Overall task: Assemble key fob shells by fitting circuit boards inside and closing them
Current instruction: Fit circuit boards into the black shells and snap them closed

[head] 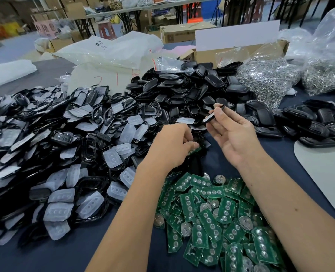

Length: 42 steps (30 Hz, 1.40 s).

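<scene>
Head view: glossy black shell half, edge-on.

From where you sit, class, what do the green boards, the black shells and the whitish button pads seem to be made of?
green boards: rigid laminate, likely fibreglass, matte green coating with silvery metal contacts.
black shells: moulded plastic, smooth, with a dull sheen and soft highlights.
whitish button pads: translucent and frosted with raised domes, probably silicone rubber, though clear film cannot be ruled out.

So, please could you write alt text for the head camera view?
The left hand grips a green circuit board while the right hand pinches a black shell half, above a pile of circuit boards on a table heaped with black shells.
</scene>
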### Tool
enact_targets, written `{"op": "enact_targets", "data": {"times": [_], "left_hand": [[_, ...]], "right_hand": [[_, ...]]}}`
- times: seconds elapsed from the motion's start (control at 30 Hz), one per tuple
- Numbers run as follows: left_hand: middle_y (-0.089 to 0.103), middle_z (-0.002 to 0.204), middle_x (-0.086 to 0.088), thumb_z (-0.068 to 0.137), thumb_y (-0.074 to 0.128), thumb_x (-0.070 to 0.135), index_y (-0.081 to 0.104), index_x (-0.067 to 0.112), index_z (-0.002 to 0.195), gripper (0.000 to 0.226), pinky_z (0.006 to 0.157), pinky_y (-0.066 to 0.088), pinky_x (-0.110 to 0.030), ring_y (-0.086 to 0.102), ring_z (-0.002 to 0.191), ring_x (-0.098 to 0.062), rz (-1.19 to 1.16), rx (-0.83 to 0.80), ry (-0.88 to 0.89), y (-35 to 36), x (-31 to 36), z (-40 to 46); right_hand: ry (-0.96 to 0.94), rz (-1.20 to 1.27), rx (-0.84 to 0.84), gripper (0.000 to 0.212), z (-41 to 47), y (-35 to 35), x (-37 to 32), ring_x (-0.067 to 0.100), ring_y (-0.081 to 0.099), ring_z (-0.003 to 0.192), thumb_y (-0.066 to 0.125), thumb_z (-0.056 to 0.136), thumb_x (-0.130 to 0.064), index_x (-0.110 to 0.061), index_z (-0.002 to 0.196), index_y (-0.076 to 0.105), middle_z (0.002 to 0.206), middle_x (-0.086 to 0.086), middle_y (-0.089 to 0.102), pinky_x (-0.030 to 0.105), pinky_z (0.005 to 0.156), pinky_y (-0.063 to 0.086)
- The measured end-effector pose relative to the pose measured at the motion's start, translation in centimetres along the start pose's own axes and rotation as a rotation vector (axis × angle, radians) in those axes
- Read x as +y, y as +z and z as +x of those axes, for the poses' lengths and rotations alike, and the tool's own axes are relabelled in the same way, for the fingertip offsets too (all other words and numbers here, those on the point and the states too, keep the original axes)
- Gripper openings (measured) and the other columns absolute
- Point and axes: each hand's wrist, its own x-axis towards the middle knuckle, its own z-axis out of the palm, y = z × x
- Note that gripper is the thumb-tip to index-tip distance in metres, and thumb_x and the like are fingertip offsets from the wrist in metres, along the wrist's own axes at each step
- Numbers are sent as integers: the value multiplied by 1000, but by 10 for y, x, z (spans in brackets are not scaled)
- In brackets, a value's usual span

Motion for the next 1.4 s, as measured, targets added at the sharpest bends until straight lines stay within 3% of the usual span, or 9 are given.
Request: {"op": "enact_targets", "data": {"times": [0.2,0.3,0.4,0.53,0.7,1.13,1.27,1.33,1.4], "left_hand": [[67,84,2,99,69,31,69,22,94,10,66,50,-26,62,75,-10,-119,62,-17,-7,-2,3],[65,93,-9,105,58,28,63,15,96,17,63,60,-33,66,64,-13,-462,170,-124,-9,-2,5],[57,96,-10,107,55,23,58,7,97,19,54,55,-22,65,53,-11,-851,219,-278,-8,0,5],[68,109,-22,103,61,10,61,1,100,9,68,65,-33,73,61,-21,-1003,181,-383,-6,0,6],[75,97,-24,98,63,1,61,-4,105,9,57,60,-26,78,72,-34,-1041,151,-388,-10,1,2],[72,74,-6,95,70,3,69,0,86,9,63,63,-30,69,53,-14,-978,241,-350,-5,-3,6],[69,89,-10,93,69,1,65,12,100,14,67,65,-35,73,56,-17,-876,271,-336,-4,-5,4],[71,89,-8,91,63,-3,66,26,104,32,61,62,-30,74,57,-22,-850,259,-306,-5,-5,3],[73,93,-9,92,58,-6,75,23,95,33,54,56,-22,73,58,-23,-873,202,-288,-9,-2,2]], "right_hand": [[41,96,-39,35,1,-2,-3,17,72,87,79,78,-20,-7,111,75,97,6,75,28,82,61],[50,71,-138,30,-1,-1,-4,15,71,87,74,83,-20,-8,110,75,98,5,74,27,80,60],[51,-27,-231,30,-4,1,-3,16,71,90,71,83,-16,-8,112,74,101,6,75,28,84,60],[51,-159,-292,35,-8,5,-2,18,71,97,69,83,-14,-5,117,71,102,6,76,30,92,59],[45,-189,-262,42,-10,7,0,21,72,97,71,80,-10,2,120,69,105,14,76,29,91,61],[-30,-200,-254,38,-8,5,2,21,74,94,76,76,-11,-1,113,73,102,13,76,30,86,61],[-81,-207,-257,41,-8,6,2,20,71,99,76,77,-10,-5,117,73,103,10,75,30,93,59],[-74,-143,-291,42,-7,5,1,19,71,102,73,79,-7,-6,121,71,106,8,75,30,94,58],[-60,-99,-337,42,-7,4,-1,21,70,107,71,81,-6,-7,124,69,110,8,75,31,95,57]]}}
